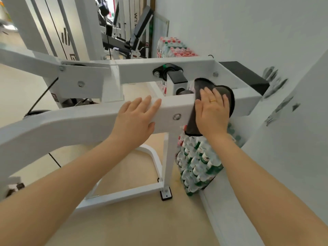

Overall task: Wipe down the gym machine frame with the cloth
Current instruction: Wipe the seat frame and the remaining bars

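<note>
A white steel gym machine frame (74,121) crosses the view, with a near beam running from lower left to right. A dark brown cloth (200,86) lies draped over that beam at the right. My right hand (212,112) presses flat on the cloth, fingers straight, a gold ring on one finger. My left hand (136,119) rests open on the bare beam just left of a bolt (177,116), fingers spread over the top edge.
Shrink-wrapped packs of water bottles (197,162) stand stacked under the beam by the white wall (248,32) on the right. A black pad (246,75) sits at the frame's far right end. More machines and a bench (140,32) stand behind. Beige floor lies below.
</note>
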Motion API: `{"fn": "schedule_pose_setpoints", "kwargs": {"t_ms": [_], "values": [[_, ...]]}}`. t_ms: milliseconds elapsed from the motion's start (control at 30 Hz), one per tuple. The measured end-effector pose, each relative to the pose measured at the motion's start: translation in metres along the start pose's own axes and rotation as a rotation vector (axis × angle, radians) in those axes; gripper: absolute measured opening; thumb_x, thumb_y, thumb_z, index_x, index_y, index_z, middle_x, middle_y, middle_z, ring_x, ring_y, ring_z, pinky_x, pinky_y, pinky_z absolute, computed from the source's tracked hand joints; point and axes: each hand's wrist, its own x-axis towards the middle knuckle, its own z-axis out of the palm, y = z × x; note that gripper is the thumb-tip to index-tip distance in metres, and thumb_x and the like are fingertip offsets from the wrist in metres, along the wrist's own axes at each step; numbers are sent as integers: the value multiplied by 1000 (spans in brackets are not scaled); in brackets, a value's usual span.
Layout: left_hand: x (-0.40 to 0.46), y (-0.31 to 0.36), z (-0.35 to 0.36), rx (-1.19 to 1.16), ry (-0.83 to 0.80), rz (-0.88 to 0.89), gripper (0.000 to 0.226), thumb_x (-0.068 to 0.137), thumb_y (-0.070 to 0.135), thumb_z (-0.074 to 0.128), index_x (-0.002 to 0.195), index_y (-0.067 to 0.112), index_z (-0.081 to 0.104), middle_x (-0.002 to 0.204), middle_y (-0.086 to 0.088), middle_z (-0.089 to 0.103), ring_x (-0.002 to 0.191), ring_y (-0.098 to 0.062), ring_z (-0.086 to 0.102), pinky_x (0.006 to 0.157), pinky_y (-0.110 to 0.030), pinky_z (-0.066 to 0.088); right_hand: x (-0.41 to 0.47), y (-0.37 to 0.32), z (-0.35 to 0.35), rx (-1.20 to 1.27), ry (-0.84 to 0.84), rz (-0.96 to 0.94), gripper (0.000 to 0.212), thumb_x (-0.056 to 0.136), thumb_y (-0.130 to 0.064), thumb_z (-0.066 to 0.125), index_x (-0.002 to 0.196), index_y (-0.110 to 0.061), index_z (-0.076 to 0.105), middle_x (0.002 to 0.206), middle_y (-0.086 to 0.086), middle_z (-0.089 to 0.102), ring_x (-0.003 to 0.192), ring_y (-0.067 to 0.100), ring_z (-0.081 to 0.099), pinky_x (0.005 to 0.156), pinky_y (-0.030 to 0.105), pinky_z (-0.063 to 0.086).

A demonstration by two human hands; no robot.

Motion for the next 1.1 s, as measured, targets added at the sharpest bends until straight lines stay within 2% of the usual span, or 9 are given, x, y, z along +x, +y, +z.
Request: {"fn": "schedule_pose_setpoints", "kwargs": {"t_ms": [133,267,367,500,633,733,867,1000,1100], "values": [[15,29,0,-17,169,-20,46,81,20,65,124,6,57,121,-18,59,110,-36,56,96,-47,38,-17,-30,9,126,60,-281,48,95,-33,32,130,-8,53,135,9,52,128,30,44,110,48,21],[38,53,0,-17,204,5,47,78,22,66,121,4,58,116,-17,62,105,-35,59,91,-45,43,-11,-6,6,215,10,-423,50,93,-34,31,132,-10,52,136,7,51,129,29,43,111,40,14],[47,66,6,-25,110,-13,53,78,25,70,124,3,55,120,-19,58,109,-38,54,90,-47,42,2,47,5,177,-6,-311,49,94,-34,31,135,-12,47,140,8,46,132,29,37,112,39,9],[51,76,14,-44,172,-36,44,67,13,78,106,-3,64,102,-23,64,95,-44,58,79,-50,45,16,127,0,121,11,-112,47,95,-28,34,137,-11,42,145,8,39,138,30,25,114,41,4],[52,79,16,-65,237,-52,41,64,9,79,102,-3,66,99,-22,66,91,-44,60,76,-51,47,18,128,2,156,48,-17,47,95,-28,33,136,-8,44,146,9,38,140,33,20,114,44,3],[51,77,18,-55,255,-21,41,64,10,80,101,-1,67,100,-19,67,88,-41,62,75,-50,48,5,80,11,229,65,-120,50,92,-28,41,139,-10,41,148,10,33,141,35,16,113,44,-4],[47,64,16,-58,265,53,42,72,12,75,111,0,65,108,-17,66,93,-38,63,80,-49,50,-17,24,26,222,-20,-377,69,91,-41,34,148,-18,3,157,8,6,141,23,-8,107,36,-24],[44,58,18,-65,255,105,46,72,11,74,114,0,63,114,-17,64,95,-37,63,82,-49,50,-11,52,24,159,38,-462,59,90,-35,31,143,-19,9,153,6,10,142,25,5,112,35,-11],[45,57,16,-91,243,116,45,72,12,73,115,0,63,115,-16,64,96,-37,63,83,-48,49,-4,97,26,126,76,-267,65,89,-27,45,144,-18,11,154,14,13,141,30,3,112,42,-7]]}}
